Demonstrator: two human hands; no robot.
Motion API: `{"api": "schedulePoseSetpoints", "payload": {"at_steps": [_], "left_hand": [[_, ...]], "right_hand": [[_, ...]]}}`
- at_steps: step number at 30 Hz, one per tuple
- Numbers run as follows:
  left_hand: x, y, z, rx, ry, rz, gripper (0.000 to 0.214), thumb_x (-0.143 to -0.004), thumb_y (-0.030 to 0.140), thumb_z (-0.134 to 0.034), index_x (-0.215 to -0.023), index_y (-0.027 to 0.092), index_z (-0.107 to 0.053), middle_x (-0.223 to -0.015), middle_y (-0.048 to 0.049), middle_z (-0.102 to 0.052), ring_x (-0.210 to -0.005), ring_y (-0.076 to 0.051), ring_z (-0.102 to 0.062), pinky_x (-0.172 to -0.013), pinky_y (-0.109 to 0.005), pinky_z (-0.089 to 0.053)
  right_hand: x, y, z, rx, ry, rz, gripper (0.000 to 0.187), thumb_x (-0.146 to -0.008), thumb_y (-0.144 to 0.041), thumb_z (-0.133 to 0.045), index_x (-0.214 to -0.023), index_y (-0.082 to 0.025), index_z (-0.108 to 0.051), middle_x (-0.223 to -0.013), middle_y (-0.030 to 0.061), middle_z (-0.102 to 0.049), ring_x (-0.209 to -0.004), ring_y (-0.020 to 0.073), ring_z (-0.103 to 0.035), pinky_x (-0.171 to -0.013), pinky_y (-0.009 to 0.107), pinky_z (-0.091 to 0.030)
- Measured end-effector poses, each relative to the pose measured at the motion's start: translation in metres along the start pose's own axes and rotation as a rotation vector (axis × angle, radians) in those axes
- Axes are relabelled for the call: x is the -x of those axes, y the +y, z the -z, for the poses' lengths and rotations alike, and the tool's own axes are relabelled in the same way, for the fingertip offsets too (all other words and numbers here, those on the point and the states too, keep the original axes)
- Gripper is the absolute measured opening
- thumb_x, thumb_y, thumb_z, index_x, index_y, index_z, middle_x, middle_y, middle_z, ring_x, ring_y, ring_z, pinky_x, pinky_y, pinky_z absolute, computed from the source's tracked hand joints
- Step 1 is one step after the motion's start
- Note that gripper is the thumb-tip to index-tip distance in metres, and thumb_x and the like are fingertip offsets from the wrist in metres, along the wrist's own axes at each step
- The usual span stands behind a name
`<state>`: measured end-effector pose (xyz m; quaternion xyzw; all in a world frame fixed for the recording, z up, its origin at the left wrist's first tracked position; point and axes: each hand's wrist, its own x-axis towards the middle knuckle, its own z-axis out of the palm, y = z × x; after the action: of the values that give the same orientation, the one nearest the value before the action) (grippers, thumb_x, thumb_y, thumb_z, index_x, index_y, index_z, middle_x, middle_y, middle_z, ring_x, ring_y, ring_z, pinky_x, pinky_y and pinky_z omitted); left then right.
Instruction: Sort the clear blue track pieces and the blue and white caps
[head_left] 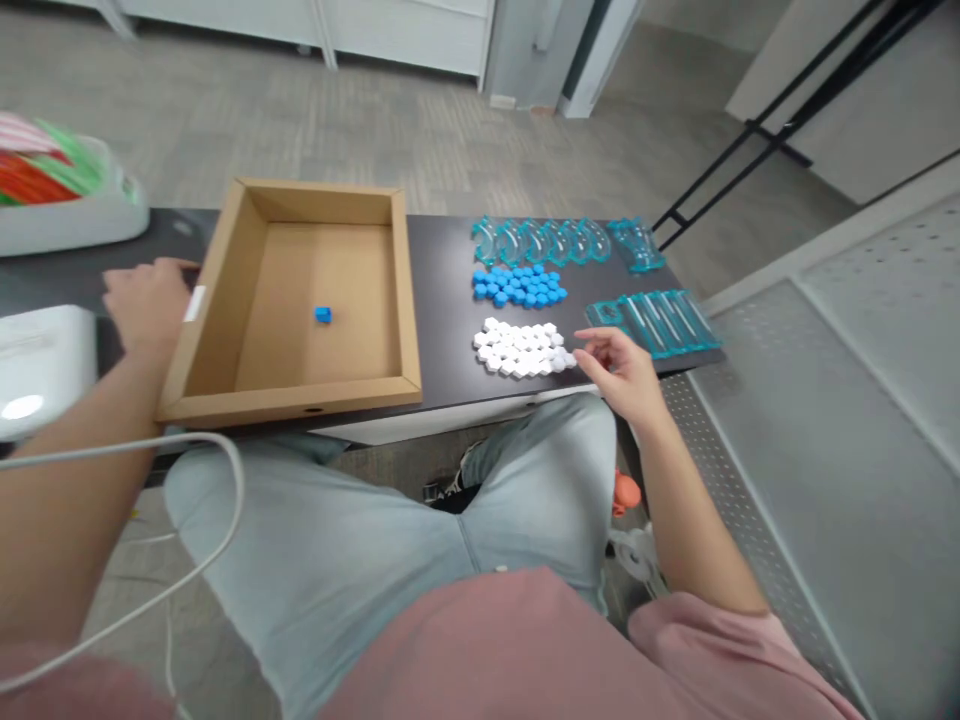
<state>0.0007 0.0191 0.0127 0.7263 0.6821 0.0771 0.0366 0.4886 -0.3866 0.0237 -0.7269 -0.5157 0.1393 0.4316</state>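
Observation:
Beside the left wall of an open cardboard box (411, 330), my left hand (150, 300) rests over the dark table with its fingers apart; its fingertips are partly hidden. One small blue piece (322, 314) lies on the box floor. My right hand (619, 370) is at the right end of a flat cluster of white hexagonal pieces (517, 347). Its thumb and index finger are apart, close to the end pieces, and I see nothing held between them. Behind the white cluster sits a group of blue hexagonal pieces (519, 287).
Clear teal curved parts (540, 242) stand in a row at the back, with another teal part (636, 245) beside them. Long teal parts (664, 322) lie on the right. A white bin (75, 222) and white device (45, 365) are left; a white cable (238, 480) hangs in front.

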Motion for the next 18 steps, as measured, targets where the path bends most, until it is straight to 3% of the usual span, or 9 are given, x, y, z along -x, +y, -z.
{"api": "schedulePoseSetpoints", "payload": {"at_steps": [4, 9, 12, 14, 16, 18], "left_hand": [[0.016, 0.012, 0.010, 0.029, -0.023, 0.000, 0.065, -0.117, 0.032, -0.022, -0.158, 0.002, -0.062, -0.156, -0.0323, -0.065, -0.149, -0.040, -0.051, -0.122, -0.066, -0.048], [0.029, 0.019, 0.018, 0.089, -0.035, -0.023, 0.065, -0.122, 0.039, -0.026, -0.164, 0.004, -0.060, -0.161, -0.0296, -0.063, -0.152, -0.036, -0.046, -0.125, -0.061, -0.042], [0.032, 0.021, 0.021, 0.095, -0.039, -0.026, 0.064, -0.121, 0.036, -0.027, -0.164, 0.003, -0.061, -0.160, -0.0322, -0.063, -0.152, -0.039, -0.047, -0.124, -0.064, -0.042], [0.030, 0.022, 0.021, 0.097, -0.038, -0.031, 0.063, -0.119, 0.035, -0.030, -0.163, 0.003, -0.062, -0.159, -0.0330, -0.063, -0.153, -0.041, -0.047, -0.124, -0.066, -0.043], [0.026, 0.018, 0.017, 0.096, -0.036, -0.027, 0.063, -0.117, 0.033, -0.031, -0.163, 0.004, -0.062, -0.158, -0.0327, -0.064, -0.154, -0.044, -0.047, -0.123, -0.069, -0.044], [0.019, 0.011, 0.010, 0.098, -0.031, -0.010, 0.064, -0.114, 0.032, -0.029, -0.162, 0.005, -0.063, -0.158, -0.0325, -0.064, -0.156, -0.047, -0.046, -0.123, -0.073, -0.045]], "right_hand": [[-0.036, -0.056, -0.042, -0.010, -0.132, 0.264, 0.021, -0.106, -0.039, -0.076, -0.121, -0.026, -0.080, -0.088, 0.0007, -0.073, -0.071, 0.0179, -0.062, -0.069, 0.032, -0.050], [-0.100, -0.139, -0.147, 0.043, -0.484, 0.643, 0.023, -0.109, -0.030, -0.071, -0.129, -0.022, -0.079, -0.115, 0.0078, -0.076, -0.093, 0.0225, -0.070, -0.089, 0.036, -0.054], [-0.138, -0.169, -0.217, 0.233, -0.651, 0.675, 0.034, -0.105, -0.024, -0.075, -0.138, -0.019, -0.075, -0.132, 0.0129, -0.073, -0.111, 0.0279, -0.071, -0.097, 0.038, -0.052], [-0.156, -0.181, -0.252, 0.376, -0.717, 0.660, 0.031, -0.104, -0.017, -0.073, -0.134, -0.019, -0.076, -0.135, 0.0138, -0.073, -0.116, 0.0293, -0.070, -0.097, 0.038, -0.050], [-0.165, -0.188, -0.270, 0.451, -0.765, 0.648, 0.024, -0.103, -0.011, -0.068, -0.124, -0.020, -0.076, -0.133, 0.0128, -0.074, -0.117, 0.0288, -0.070, -0.097, 0.038, -0.049], [-0.166, -0.192, -0.272, 0.449, -0.785, 0.645, 0.019, -0.103, -0.009, -0.067, -0.116, -0.022, -0.074, -0.131, 0.0107, -0.075, -0.117, 0.0279, -0.070, -0.097, 0.038, -0.050]]}}
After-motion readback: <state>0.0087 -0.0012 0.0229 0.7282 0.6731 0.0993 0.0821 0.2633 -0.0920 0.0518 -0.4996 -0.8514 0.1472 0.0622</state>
